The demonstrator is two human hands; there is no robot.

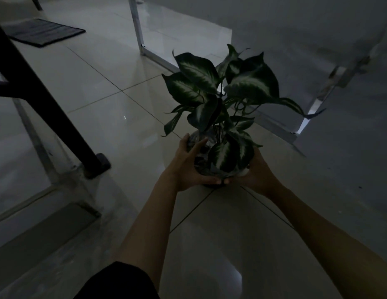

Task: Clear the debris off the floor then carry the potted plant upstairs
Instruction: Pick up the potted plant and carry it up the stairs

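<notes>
Dimly lit, the scene shows both bare arms reaching forward from 6 o'clock toward the middle of the view. The potted plant (218, 117) is held above the tiled floor (115, 117), cupped between the two hands slightly right of centre. The left hand (188, 167) wraps the pot's left side at about 9 o'clock of the pot, its thumb lying up over the rim and its fingers (212, 181) curled under the base. The right hand (256, 172) cups the pot from 3 o'clock; its fingers are mostly hidden beneath the pot and a drooping leaf, though their tips show at the base, almost meeting the left hand's. The pot itself is small, pale and hard to make out in the gloom. Dark green leaves with pale centres spread upward and outward toward 12 and 2 o'clock.

At 9 o'clock a dark slanted post (48, 111) ends in a foot on the floor. At 11 o'clock a dark mat (45, 32) lies flat. A pale metal frame (137, 26) stands at 12 o'clock. A dark sleeve (121, 281) shows at 6 o'clock.
</notes>
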